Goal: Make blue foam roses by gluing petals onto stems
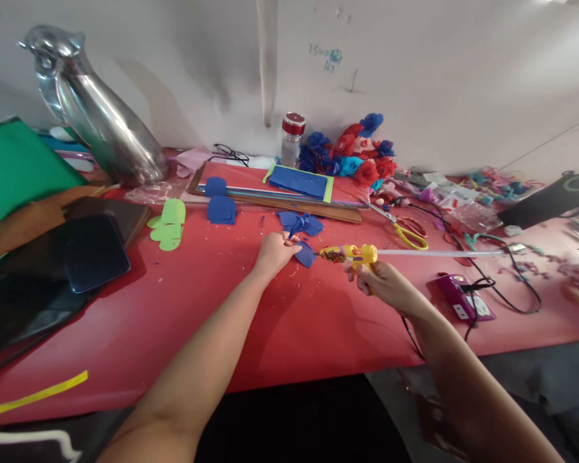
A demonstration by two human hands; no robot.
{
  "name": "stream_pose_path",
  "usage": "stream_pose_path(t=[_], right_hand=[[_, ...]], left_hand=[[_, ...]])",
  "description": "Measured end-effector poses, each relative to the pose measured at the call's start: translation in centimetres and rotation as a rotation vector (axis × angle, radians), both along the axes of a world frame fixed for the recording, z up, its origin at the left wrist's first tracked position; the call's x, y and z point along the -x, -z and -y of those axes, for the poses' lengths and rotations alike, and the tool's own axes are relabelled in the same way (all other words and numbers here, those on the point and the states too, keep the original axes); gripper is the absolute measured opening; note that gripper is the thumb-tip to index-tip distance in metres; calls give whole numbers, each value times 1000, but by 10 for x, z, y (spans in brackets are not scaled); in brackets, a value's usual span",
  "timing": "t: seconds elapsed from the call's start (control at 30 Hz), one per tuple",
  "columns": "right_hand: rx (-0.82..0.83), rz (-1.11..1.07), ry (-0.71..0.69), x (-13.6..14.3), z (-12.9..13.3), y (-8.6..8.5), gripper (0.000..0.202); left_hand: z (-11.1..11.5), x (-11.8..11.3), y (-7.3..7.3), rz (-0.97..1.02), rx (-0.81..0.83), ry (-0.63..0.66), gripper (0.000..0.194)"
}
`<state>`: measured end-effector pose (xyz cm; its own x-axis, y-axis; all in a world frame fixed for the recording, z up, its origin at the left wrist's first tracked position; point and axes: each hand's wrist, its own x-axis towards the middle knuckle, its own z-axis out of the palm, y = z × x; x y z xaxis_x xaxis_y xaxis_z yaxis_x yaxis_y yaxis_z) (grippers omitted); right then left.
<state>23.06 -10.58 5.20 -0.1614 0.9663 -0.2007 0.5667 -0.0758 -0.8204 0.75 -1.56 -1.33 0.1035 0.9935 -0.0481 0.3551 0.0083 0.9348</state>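
glue gun (367, 253) held up to blue paper (305, 256)

nearest you, a yellow strip (38, 393) lies well to the left of the glue gun, along the near edge of the red table (280, 334). the purple power strip (456, 299) sits right of the gun and nearer you. your right hand (379, 283) is wrapped around the gun's handle, and a clear rod (439, 253) runs out of its back. your left hand (276, 253) pinches the blue paper just left of the gun's tip; whether tip and paper touch, i cannot tell. just beyond the tip lie more blue pieces (312, 224), and past the gun, to its right, scissors (396, 224). well left of the gun are lime pieces (172, 222). beyond the gun come the stacked boards (313, 210), then red and blue flowers (367, 172), with a red-lidded jar (291, 146) left of them and a metal pitcher (110, 122) farthest left of the gun.
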Motion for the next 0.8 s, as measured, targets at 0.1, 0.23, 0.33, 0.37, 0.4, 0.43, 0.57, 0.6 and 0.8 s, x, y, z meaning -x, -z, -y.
stream_pose_path(t=[0.1, 0.23, 0.33, 0.37, 0.4, 0.43, 0.57, 0.6, 0.8], right_hand=[[45, 58, -5, 3, -3, 10, 48], [72, 57, 1, 7, -4, 14, 47], [82, 51, 4, 10, -5, 13, 48], [84, 56, 7, 10, -5, 13, 49], [88, 60, 11, 10, -5, 13, 49], [91, 61, 17, 10, -6, 13, 50], [97, 38, 39, 9, -6, 15, 50], [96, 33, 41, 9, -6, 15, 50], [89, 74, 30, 12, -4, 9, 49]], left_hand=[[1, -1, -2, -68, -8, -12, 9], [3, -2, -7, -121, -14, 9, 7], [5, -2, -11, -151, -15, 7, 7], [6, -2, -13, -158, -17, 8, 7], [7, -1, -15, -163, -18, 13, 8], [7, -1, -17, -171, -13, 25, 9], [9, 1, -24, -236, 18, 80, 16], [9, 1, -25, -248, 18, 86, 17], [8, 1, -23, -199, 7, 81, 15]])
